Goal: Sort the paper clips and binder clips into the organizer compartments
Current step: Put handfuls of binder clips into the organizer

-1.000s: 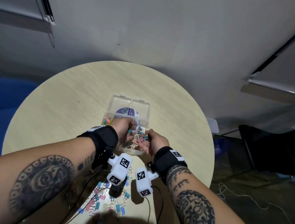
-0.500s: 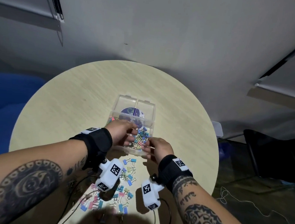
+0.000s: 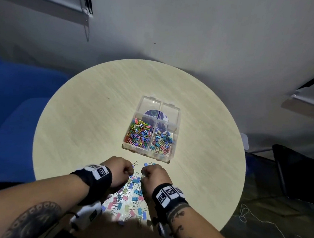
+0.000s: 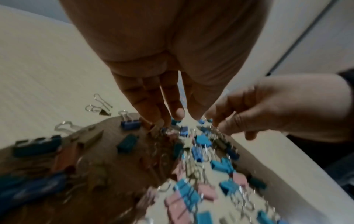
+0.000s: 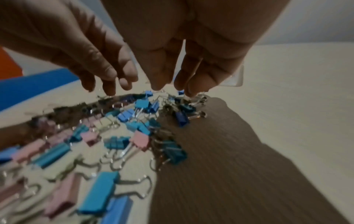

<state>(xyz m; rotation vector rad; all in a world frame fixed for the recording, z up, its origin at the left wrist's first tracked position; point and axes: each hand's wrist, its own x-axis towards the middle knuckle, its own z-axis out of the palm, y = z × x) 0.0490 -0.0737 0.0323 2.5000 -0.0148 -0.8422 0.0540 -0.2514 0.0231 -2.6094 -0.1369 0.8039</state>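
At the near edge of the round surface (image 3: 87, 124) I see a loose heap of binder clips (image 3: 126, 201), pastel pink, blue, teal and cream with silver wire handles, spread between my two wrists and partly in shadow. The wristbands carry square black-and-white coded markers; I can read no words on them.

My left hand (image 3: 120, 171) and right hand (image 3: 153, 175) sit side by side over the far end of that heap, fingers pointing down into it. In the left wrist view the left fingers (image 4: 164, 106) are nearly straight and close together, tips touching the clips; whether they hold one I cannot tell. The right fingers (image 5: 193, 80) are loosely curled, tips down among wire handles (motion blur hides any pinch), so I cannot tell there either.

Farther out, apart from both hands, stands the clear plastic organizer (image 3: 174, 154) with its lid folded back. Its left compartment holds bright multicoloured paper clips (image 3: 138, 134); the right one holds small binder clips (image 3: 161, 142). A round purple label (image 3: 153, 113) shows through the lid, its writing too small to read.
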